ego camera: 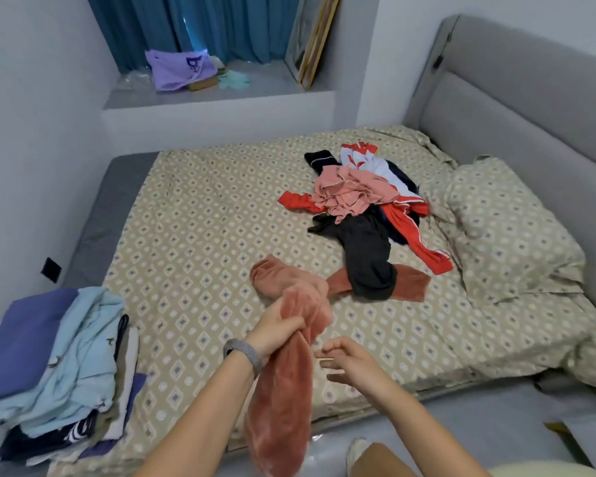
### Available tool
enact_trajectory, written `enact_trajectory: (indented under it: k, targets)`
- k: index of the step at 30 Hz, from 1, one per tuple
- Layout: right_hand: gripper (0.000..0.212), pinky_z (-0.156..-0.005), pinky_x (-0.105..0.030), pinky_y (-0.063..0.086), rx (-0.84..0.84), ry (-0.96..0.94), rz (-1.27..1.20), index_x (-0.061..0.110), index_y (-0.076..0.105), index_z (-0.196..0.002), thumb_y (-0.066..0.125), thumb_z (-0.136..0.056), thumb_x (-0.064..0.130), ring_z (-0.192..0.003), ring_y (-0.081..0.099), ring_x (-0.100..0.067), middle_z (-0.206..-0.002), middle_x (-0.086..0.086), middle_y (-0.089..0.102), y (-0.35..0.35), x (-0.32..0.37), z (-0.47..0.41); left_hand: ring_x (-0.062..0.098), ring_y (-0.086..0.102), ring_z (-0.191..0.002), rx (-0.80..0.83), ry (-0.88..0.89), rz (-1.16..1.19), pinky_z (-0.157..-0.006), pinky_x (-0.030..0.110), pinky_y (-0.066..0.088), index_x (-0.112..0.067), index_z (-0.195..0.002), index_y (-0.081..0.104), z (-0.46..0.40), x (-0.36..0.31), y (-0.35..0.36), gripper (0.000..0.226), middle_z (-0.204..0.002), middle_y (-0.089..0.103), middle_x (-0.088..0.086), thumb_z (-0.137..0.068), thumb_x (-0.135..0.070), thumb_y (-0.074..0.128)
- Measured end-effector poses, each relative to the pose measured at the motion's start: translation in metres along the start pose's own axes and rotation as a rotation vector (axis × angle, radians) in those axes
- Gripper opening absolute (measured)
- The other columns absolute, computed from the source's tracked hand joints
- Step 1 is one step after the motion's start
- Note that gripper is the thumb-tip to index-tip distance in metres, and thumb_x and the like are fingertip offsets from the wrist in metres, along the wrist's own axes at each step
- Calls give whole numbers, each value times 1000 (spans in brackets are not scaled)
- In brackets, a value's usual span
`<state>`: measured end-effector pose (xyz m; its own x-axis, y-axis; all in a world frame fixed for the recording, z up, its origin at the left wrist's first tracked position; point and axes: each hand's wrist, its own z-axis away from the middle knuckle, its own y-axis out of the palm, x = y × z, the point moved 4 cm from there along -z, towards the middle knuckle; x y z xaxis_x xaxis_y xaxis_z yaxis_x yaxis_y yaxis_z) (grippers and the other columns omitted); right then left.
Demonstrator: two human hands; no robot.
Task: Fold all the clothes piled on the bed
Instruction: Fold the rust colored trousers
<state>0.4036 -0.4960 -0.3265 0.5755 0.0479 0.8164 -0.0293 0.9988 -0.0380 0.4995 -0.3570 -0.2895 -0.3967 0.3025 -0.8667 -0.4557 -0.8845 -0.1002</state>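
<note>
2 hands work over the near edge of the bed (193, 215). The left hand (277, 330) has its fingers curled tight round the bunched middle of a pink fleece garment (283, 401). From that grip one part hangs straight down past the mattress edge, and the other trails up and away onto the patterned sheet, ending in a cuff (265, 270). So the garment's long axis runs roughly from the person's knees toward the far side of the bed.

The right hand (344, 358) holds nothing. Its fingers are spread and loosely bent, just to the right of the hanging cloth and not touching it. It is the nearer free hand, and the cloth lies to its left, so my judgement is that it should take the hanging part next and help spread the piece flat.

Open sheet lies ahead and to the left of the hands, between them and the folded stack (59, 366) at the bed's near left corner. The unfolded pile (362, 208) sits toward the far right, by the pillow (510, 228), well apart from the hands, with a dark garment (369, 256) trailing nearest.
</note>
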Motion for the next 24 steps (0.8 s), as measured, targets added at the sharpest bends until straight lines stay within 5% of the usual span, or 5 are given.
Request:
enact_trajectory:
  k: [7, 12, 14, 17, 24]
  targets:
    - [55, -80, -43, 54, -130, 85, -598, 11, 68, -104, 36, -99, 56, -97, 62, -29, -105, -12, 69, -112, 15, -3, 9, 62, -87, 191, 327, -168, -77, 17, 48, -25, -108, 58, -25, -106, 109, 50, -93, 64, -4, -78, 14, 50]
    - [76, -111, -55, 29, -29, 130, -990, 3, 62, -127, 36, -94, 66, -121, 56, -40, -131, -25, 57, -209, 36, -24, -8, 61, -86, 354, 493, -60, -76, 14, 49, -33, -103, 54, -28, -182, 192, 59, -94, 62, -9, -59, 6, 45]
    - [68, -109, -50, 37, -9, 107, -985, 3, 50, -139, 47, -93, 53, -126, 53, -38, -137, -25, 52, -238, 55, -26, -7, 62, -85, 379, 524, -9, -73, 14, 49, -27, -104, 56, -31, -204, 205, 61, -93, 62, -7, -56, 9, 44]
    - [30, -81, -38, 57, 12, -73, -1012, 1, 70, -104, 64, -75, 6, -90, 72, -30, -106, -22, 70, -269, 93, -20, -2, 62, -85, 321, 548, 58, -73, 15, 49, -20, -103, 59, -36, -220, 198, 61, -87, 64, -7, -52, 10, 47]
    - [28, -76, -25, 42, 29, -324, -1031, 1, 57, -86, 61, -59, -1, -80, 53, -20, -84, -12, 49, -334, 153, -51, 19, 63, -109, 86, 202, -255, -95, 35, 51, -23, -107, 64, -99, -162, 138, 60, -108, 70, 3, -57, 8, 52]
